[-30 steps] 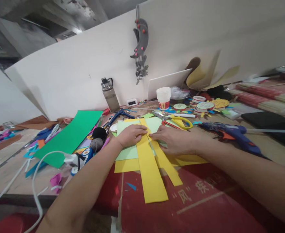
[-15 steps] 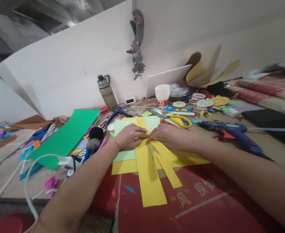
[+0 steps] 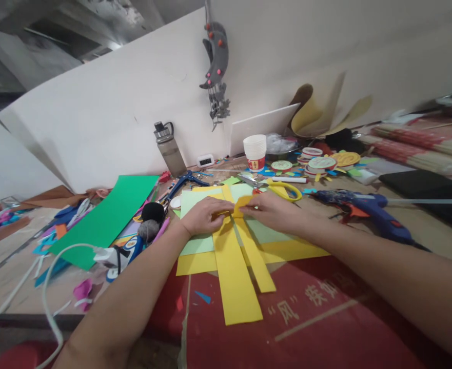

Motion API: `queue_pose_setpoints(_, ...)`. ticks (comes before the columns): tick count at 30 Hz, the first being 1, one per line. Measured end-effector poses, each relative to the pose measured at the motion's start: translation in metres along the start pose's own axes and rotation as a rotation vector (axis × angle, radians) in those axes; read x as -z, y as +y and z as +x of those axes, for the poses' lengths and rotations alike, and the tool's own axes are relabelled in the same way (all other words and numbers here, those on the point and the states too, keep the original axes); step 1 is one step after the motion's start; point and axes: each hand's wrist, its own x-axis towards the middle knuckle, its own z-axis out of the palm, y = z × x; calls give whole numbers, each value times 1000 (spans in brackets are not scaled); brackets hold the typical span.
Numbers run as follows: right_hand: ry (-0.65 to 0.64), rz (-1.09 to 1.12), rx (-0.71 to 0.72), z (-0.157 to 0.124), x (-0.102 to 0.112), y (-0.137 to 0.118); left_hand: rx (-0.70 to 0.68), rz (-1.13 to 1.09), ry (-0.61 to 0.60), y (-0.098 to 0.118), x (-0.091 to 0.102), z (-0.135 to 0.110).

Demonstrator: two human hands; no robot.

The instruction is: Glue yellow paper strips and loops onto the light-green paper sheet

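Two long yellow paper strips (image 3: pixel 236 279) lie across a pale green sheet (image 3: pixel 197 245) and a wider yellow sheet (image 3: pixel 287 249) on the red table cover (image 3: pixel 326 328). My left hand (image 3: pixel 202 215) presses its curled fingers on the far end of the strips. My right hand (image 3: pixel 274 207) pinches the top end of a yellow strip and folds it up and over towards the left hand. Both hands meet at the fold.
A blue glue gun (image 3: pixel 368 212) lies to the right, yellow-handled scissors (image 3: pixel 285 190) just behind my right hand. A green sheet (image 3: pixel 108 218), a white glue gun with cable (image 3: pixel 110 254), a water bottle (image 3: pixel 169 148), stacked paper cups (image 3: pixel 255 152) and craft scraps crowd the table.
My right hand has lifted the strip's far end off the sheets and folded it over towards my left hand. The narrower strip has shifted slightly left.
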Motion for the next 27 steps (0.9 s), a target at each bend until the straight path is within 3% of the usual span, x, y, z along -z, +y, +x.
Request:
queue_pose_setpoints(4, 21, 293, -171, 7, -1, 7, -1, -36, 14, -1, -2, 2)
queue_pose_setpoints(10, 78, 642, -284, 7, 1, 4, 217, -91, 253, 5, -9, 7)
queue_pose_setpoints(17, 169, 716, 2, 4, 9, -10, 440, -322, 541, 12, 0, 19)
queue_pose_setpoints(21, 298, 599, 45, 8, 7, -18, 502, -478, 552, 20, 6, 25)
queue_pose_setpoints(27, 486, 512, 96, 12, 9, -21, 515, -604, 465, 31, 7, 33)
